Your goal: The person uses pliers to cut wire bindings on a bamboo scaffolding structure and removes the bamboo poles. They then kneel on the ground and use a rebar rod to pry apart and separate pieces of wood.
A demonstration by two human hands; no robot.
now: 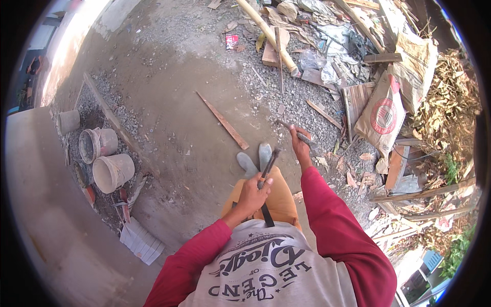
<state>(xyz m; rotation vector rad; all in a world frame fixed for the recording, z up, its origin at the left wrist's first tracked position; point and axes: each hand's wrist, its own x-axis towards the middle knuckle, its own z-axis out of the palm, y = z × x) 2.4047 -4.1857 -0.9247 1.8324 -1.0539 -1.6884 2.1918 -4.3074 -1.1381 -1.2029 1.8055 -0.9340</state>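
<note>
My left hand (251,196), in front of my waist, is closed around a dark hand tool (269,165) with an orange band on its handle. The tool points up and away from me; its exact kind is unclear. Farther forward and to the right, my right hand (300,147) grips a dark metal rod-like tool (283,123). One thin end sticks out left of the fingers, and a thicker ribbed end shows on the right. The two tools are apart. Just beyond my boots (264,154) a narrow pointed wooden strip (223,121) lies on the ground.
Several dirty buckets (113,173) stand at the left beside a long board (110,111). A bamboo pole (267,34), wood scraps and crumpled sheets lie at the far right. A printed paper sack (382,113) rests near dry leaves (452,97). Gravel (291,100) covers the ground there.
</note>
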